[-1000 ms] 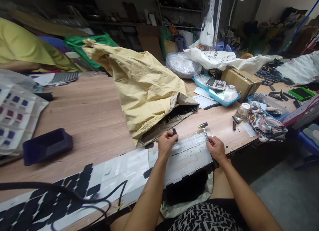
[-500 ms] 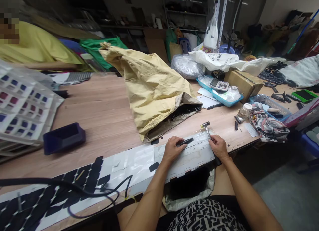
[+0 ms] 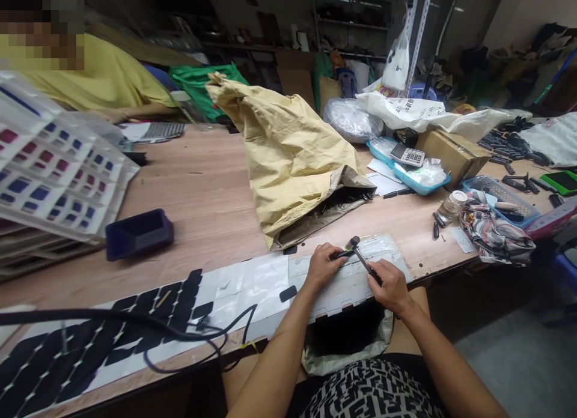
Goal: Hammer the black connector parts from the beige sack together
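My left hand (image 3: 323, 263) is closed on a small, dark, elongated piece (image 3: 343, 254) over the taped white board (image 3: 329, 289) at the table edge. My right hand (image 3: 391, 284) grips the dark handle of a small hammer (image 3: 362, 257). The hammer's head lies over the far end of the dark piece, very near my left fingertips; whether it touches cannot be made out. Just beyond the board, a large yellow sack (image 3: 297, 160) lies with its mouth toward me, dark pieces showing inside. Below the table edge, an open pale sack (image 3: 386, 334) hangs at my lap.
Rows of black pads (image 3: 135, 322) and a dark cable (image 3: 171, 329) lie to the left. A dark blue bin (image 3: 139, 235) and a white plastic basket (image 3: 58, 178) stand beyond. At right are a jar (image 3: 452, 208), a crumpled cloth (image 3: 496, 235) and a calculator (image 3: 408, 155). A co-worker's yellow sleeve (image 3: 121, 69) shows at far left.
My right hand has swung the hammer left and down, bringing its head over the dark piece. My left hand keeps hold of the piece. The whole view has shifted slightly.
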Motion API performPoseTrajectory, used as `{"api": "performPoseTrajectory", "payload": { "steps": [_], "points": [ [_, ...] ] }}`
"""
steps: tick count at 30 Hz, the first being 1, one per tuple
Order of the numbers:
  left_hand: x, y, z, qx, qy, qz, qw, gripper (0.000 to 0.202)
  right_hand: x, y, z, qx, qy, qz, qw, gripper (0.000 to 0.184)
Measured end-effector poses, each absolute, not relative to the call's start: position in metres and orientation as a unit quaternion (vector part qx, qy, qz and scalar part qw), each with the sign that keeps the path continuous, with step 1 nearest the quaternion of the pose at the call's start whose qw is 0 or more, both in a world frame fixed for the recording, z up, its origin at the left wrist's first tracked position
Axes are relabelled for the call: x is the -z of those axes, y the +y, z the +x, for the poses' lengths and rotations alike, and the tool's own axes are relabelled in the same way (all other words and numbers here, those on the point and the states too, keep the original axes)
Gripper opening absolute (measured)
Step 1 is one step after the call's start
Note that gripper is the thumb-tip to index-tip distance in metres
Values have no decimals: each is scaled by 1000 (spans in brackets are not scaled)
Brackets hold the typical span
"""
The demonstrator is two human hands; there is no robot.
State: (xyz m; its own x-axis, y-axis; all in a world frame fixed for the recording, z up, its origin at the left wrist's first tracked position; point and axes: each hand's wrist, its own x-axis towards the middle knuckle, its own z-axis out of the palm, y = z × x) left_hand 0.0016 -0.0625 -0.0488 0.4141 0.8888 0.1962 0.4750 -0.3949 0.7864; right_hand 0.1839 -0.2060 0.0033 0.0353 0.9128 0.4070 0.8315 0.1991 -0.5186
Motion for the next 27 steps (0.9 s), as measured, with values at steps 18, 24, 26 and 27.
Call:
{"api": "performPoseTrajectory", "payload": {
  "steps": [18,24,26,27],
  "points": [
    [50,-59,5,-310,460,765,327,10,-12,-198,168,-58,-695,-640,323,25],
    [49,-56,6,-298,462,760,345,13,-8,-192,171,-81,-679,-658,315,21],
    [50,-56,6,-305,462,757,347,14,-6,-185,182,-87,-652,-675,334,20],
    [51,-56,6,-307,462,757,345,14,-5,-180,189,-90,-636,-685,345,20]
  ]
}}
